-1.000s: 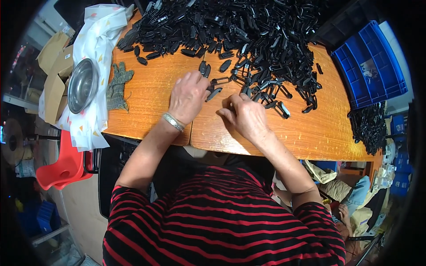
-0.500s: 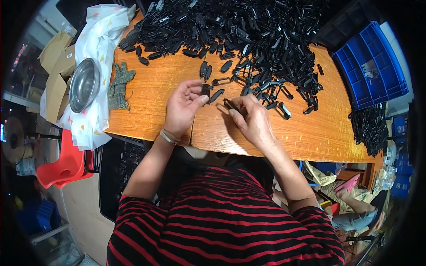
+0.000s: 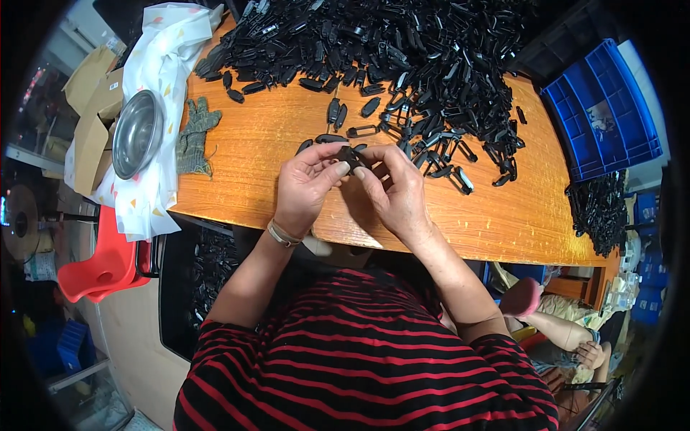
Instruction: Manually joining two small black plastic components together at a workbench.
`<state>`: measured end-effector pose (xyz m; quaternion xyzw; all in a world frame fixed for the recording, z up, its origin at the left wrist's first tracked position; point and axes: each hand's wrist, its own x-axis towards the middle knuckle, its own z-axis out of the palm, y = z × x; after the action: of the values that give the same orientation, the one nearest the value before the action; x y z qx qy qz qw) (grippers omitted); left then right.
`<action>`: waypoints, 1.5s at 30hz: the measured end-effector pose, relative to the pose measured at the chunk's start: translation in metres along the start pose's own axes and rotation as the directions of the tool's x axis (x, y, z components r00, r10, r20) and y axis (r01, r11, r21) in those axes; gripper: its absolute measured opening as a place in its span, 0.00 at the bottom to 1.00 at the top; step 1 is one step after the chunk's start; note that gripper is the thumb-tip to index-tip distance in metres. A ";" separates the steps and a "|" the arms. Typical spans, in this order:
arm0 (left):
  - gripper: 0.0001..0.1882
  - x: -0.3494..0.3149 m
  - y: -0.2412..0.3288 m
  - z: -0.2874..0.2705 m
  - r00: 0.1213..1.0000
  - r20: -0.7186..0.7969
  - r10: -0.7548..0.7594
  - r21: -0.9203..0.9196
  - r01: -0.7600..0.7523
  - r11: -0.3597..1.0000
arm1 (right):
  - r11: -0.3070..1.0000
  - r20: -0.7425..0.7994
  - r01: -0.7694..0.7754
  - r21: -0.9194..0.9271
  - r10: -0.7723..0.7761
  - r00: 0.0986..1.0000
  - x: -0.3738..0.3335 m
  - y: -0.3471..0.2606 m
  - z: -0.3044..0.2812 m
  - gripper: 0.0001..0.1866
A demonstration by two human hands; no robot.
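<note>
My left hand (image 3: 305, 185) and my right hand (image 3: 397, 192) meet over the near part of the wooden table (image 3: 460, 226). Between their fingertips is a small black plastic part (image 3: 350, 156), pinched from both sides; whether it is one piece or two joined, I cannot make out. Just beyond my fingers lie a few loose black oval pieces (image 3: 333, 111) and an open black frame-like piece (image 3: 361, 131). More slim black frames (image 3: 449, 147) are scattered beyond my right hand, at the edge of a large heap of black plastic parts (image 3: 374, 43).
At the left a metal bowl (image 3: 138, 135) rests on white patterned plastic sheeting (image 3: 162, 47), beside a grey knitted glove (image 3: 195, 136). A blue crate (image 3: 604, 115) stands at the right edge. A red chair (image 3: 100, 262) is at the left; another person's leg (image 3: 564, 330) shows lower right.
My right hand has moved left to meet my left hand, bringing its black piece against the one held there. At lower right, the other person's leg and hand have shifted.
</note>
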<state>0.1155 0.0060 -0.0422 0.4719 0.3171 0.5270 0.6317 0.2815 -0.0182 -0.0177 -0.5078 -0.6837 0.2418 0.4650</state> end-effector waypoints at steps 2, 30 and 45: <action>0.16 -0.002 -0.001 -0.001 1.000 0.002 0.008 0.009 -0.008 1.000 | 1.000 -0.004 0.020 0.012 -0.020 1.000 -0.001 0.001 0.000 0.10; 0.14 -0.063 0.034 -0.019 0.988 -0.102 -0.120 0.191 0.138 0.972 | 0.994 0.362 -0.032 0.108 -0.009 0.932 -0.025 -0.024 0.033 0.19; 0.07 0.027 0.054 -0.052 0.943 0.180 0.278 0.900 -0.272 0.339 | 0.877 0.293 0.166 -0.452 -0.030 0.956 0.022 0.018 -0.003 0.12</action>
<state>0.0557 0.0459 -0.0078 0.7850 0.4717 0.3646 0.1681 0.2910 0.0083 -0.0221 -0.5310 -0.8050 0.1127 0.2392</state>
